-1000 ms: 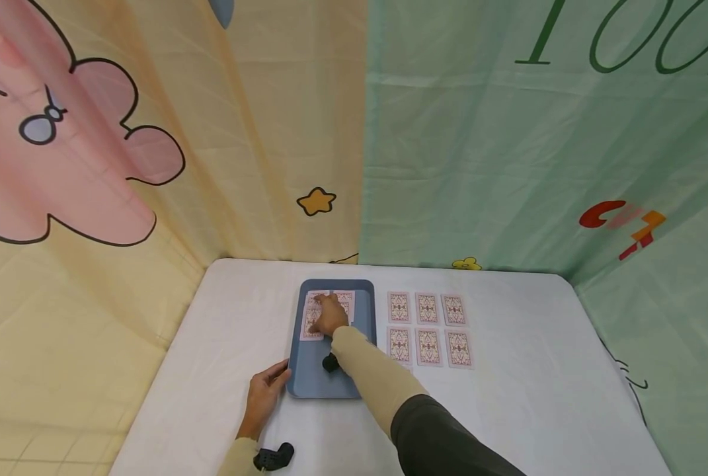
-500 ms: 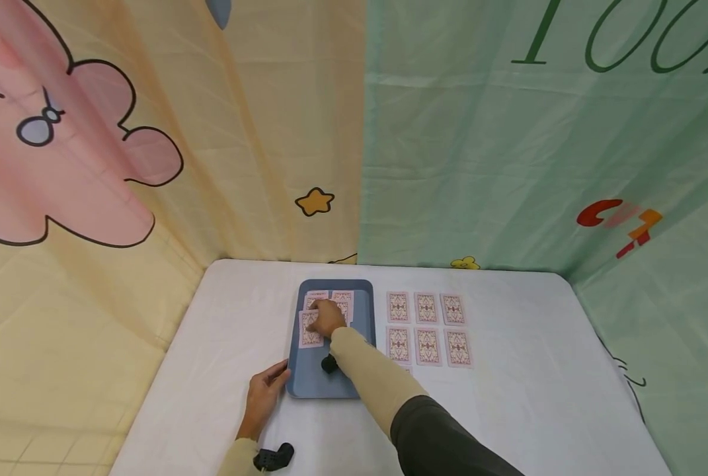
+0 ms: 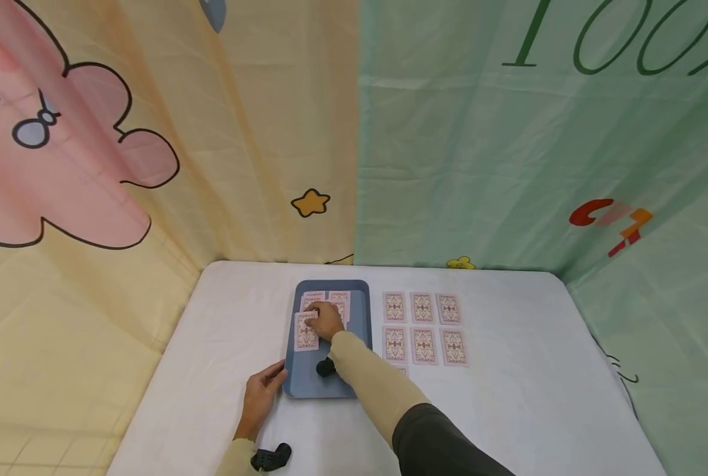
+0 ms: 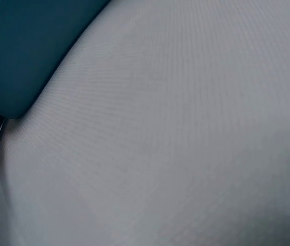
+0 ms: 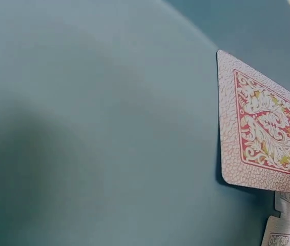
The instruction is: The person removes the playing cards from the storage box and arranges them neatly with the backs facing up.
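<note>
A blue tray (image 3: 324,390) lies on the white table, bearing playing cards with red patterned backs. My left hand (image 3: 260,400) holds the tray's left edge with thumb and fingers. Inside the tray, my right hand (image 3: 328,322) pinches a playing card (image 3: 307,338) near its right edge. The right wrist view shows this card (image 5: 270,128) face down over the tray floor, the fingers partly out of frame. Behind it lie more cards, one at the back left (image 3: 313,297) and one at the back right (image 3: 339,301), partly covered by the hand.
Right of the tray, several face-down cards (image 3: 423,308) lie in rows on the white table (image 3: 526,377). Another card (image 3: 400,370) is mostly hidden by my right forearm. A patterned curtain (image 3: 449,165) hangs behind the table.
The card under my right hand has come toward me, down the tray's left side, uncovering a card behind it. My left hand stays at the tray's edge. The head view shifts slightly.
</note>
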The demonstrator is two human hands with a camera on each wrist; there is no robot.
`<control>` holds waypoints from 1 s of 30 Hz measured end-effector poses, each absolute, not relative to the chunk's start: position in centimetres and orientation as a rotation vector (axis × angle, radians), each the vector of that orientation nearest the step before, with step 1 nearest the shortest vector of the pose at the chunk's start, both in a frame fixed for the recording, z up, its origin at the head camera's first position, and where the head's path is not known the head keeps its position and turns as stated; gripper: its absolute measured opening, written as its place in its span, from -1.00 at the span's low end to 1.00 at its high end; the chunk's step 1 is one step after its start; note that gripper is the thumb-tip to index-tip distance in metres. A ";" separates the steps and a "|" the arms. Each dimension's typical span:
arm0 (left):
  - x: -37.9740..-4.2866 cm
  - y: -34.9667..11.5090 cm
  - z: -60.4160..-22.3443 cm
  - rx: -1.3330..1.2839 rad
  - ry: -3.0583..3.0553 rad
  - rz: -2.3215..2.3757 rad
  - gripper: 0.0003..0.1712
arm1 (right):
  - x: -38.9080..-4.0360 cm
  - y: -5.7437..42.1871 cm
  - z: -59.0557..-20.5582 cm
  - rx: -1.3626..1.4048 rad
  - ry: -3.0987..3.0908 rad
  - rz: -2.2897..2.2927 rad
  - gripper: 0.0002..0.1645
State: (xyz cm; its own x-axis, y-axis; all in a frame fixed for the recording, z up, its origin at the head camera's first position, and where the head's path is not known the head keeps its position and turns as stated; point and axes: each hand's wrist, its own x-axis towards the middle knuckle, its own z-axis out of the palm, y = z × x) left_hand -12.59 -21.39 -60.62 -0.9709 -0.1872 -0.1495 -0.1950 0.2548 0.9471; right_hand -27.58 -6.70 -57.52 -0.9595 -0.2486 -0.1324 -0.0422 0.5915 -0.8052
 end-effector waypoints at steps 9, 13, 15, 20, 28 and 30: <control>-12.6 -21.6 -61.4 -0.394 2.532 1.841 -0.59 | -26.3 -6.3 -56.4 -0.223 2.528 -1.474 -0.79; -12.7 -21.6 -61.4 -0.398 2.540 1.827 -0.59 | -26.0 -5.8 -56.3 -0.173 2.487 -1.545 -0.80; -12.7 -21.6 -61.3 -0.398 2.542 1.825 -0.59 | -25.9 -5.6 -56.3 -0.168 2.476 -1.569 -0.81; -12.7 -21.5 -60.8 -0.398 2.528 1.817 -0.57 | -25.7 -4.5 -56.1 -0.223 2.470 -1.633 -0.82; -12.7 -21.3 -60.5 -0.406 2.513 1.812 -0.57 | -24.8 -2.1 -55.5 -0.185 2.462 -1.691 -0.81; -12.7 -21.3 -60.5 -0.402 2.510 1.815 -0.56 | -24.5 -1.4 -55.4 -0.179 2.456 -1.694 -0.81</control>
